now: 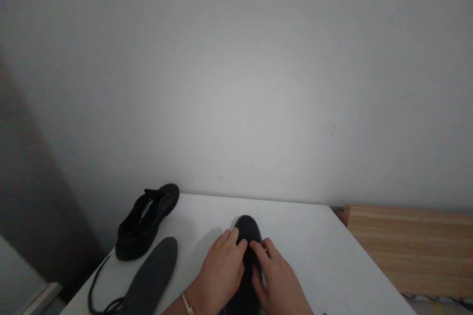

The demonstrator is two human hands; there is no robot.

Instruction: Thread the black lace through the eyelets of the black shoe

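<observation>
A black shoe (248, 229) lies on the white table (321, 246) with its toe pointing away from me. My left hand (220, 270) rests on its left side, fingers curled over the upper near the lacing area. My right hand (275, 278) covers the right side, thumb and fingers pressed on the same spot. Both hands hide most of the shoe; only the toe shows. A thin bracelet sits on my left wrist.
A second black shoe (146, 221) stands at the table's left back corner. A dark grey insole (151, 278) lies flat beside it, with a black lace (96, 290) trailing near the left edge. A wooden board (410, 246) sits right of the table. A plain wall is behind.
</observation>
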